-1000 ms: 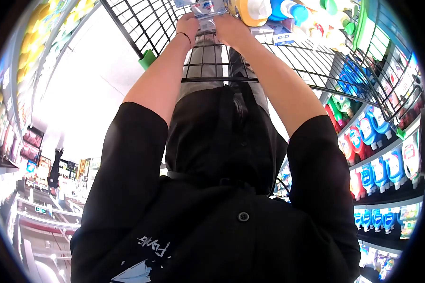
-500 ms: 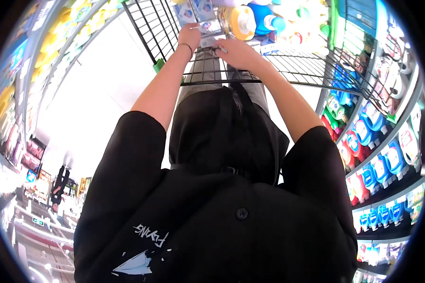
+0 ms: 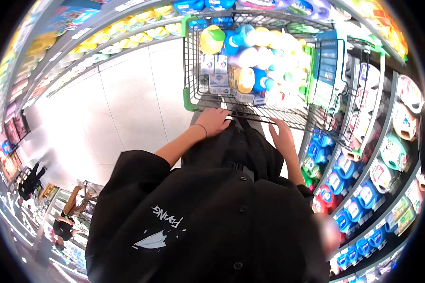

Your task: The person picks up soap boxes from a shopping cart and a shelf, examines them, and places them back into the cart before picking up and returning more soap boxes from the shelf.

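A wire shopping cart (image 3: 187, 70) with green corners stands in front of me, side-on. My left hand (image 3: 213, 121) is curled over the black wire rim nearest me. Farther right, my right hand (image 3: 282, 134) lies at the same rim with its fingers stretched and slightly apart, holding nothing. Inside the cart, blue-and-white boxes (image 3: 219, 80) are stacked at the left near side. Beside them lie an orange-yellow bottle (image 3: 243, 80) with a white cap and a blue bottle (image 3: 260, 80). A yellow round item with a green top (image 3: 212, 39) sits in the far left corner.
Shelves of blue detergent bottles (image 3: 343, 188) run along my right. A shelf of yellow packs (image 3: 127, 28) lines the far side. Pale floor tiles (image 3: 127, 94) stretch to the left. Two people (image 3: 63, 224) are in the distance at lower left, one beside a cart.
Both hands have left the boxes inside the cart and come back to its near rim. My view has shifted, showing more of the cart and the far shelf.
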A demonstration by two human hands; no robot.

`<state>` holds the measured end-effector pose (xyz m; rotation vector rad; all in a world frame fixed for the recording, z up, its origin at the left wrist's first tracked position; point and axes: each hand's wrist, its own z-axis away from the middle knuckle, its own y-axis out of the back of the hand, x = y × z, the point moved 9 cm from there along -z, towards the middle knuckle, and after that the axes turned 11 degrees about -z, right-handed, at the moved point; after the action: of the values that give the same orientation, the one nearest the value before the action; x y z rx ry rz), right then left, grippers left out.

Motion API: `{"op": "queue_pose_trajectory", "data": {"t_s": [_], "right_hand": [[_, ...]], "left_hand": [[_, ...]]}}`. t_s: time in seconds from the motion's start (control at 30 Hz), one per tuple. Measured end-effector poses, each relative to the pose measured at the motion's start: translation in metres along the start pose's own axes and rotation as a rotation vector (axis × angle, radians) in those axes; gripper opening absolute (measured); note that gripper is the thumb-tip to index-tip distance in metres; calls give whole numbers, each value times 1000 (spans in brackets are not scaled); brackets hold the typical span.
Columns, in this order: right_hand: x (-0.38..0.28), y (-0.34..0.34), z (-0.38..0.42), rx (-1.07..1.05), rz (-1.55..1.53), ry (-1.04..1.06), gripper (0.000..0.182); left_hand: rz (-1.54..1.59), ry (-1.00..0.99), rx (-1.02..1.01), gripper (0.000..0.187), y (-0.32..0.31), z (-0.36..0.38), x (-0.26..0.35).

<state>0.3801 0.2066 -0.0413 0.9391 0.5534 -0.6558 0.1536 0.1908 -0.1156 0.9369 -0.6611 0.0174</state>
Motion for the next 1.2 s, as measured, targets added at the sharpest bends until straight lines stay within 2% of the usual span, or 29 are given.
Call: {"op": "queue_pose_trajectory", "data": {"t_s": [0.07,0.23,0.37,0.43,0.5,0.53,0.57,0.67,0.77,0.8,0.87,0.9,0.97,1.0,1.07,1.1,1.13,1.17,1.2], "right_hand": [[22,19,8,22,62,-4,26],[59,51,15,70,264,217,19],[92,58,9,52,254,275,14],[110,53,2,-13,215,228,17],[111,55,-1,-96,120,226,21],[103,58,-1,-128,124,266,21],[95,60,2,-162,126,303,22],[109,52,-3,-233,172,367,28],[65,72,6,-395,163,380,36],[51,71,9,-497,135,384,38],[3,88,18,-694,18,380,42],[-18,89,15,-772,-39,538,41],[-73,125,5,-774,-77,651,39],[-91,139,-17,-731,-104,664,38],[-135,178,-60,-587,-207,713,37],[-165,207,-71,-549,-389,713,36],[-180,219,-107,-298,-101,744,34],[-200,241,-119,-211,-133,811,34],[-220,257,-137,-52,-38,931,36]], "left_hand": [[-35,11,62,33,-3,2,1],[-141,75,38,29,-4,-3,8],[-99,259,-48,19,-9,-8,8],[-144,331,-74,18,-10,-7,14],[-155,359,24,19,-15,-5,14],[-261,317,172,24,-14,-4,19],[-290,356,230,24,-14,-4,24],[-292,420,279,25,-18,-9,47],[-193,429,345,25,-26,-15,69],[-128,489,307,26,-27,-14,78],[15,473,382,26,-30,-10,97],[86,459,418,27,-26,-10,104],[169,522,350,27,-19,-10,120],[214,552,311,27,-21,-9,125],[260,514,379,27,-15,-5,134],[301,492,410,27,-10,-4,136],[300,481,419,27,-9,-5,134],[334,486,424,27,-5,-3,133],[371,490,427,27,-1,-1,133]]}}
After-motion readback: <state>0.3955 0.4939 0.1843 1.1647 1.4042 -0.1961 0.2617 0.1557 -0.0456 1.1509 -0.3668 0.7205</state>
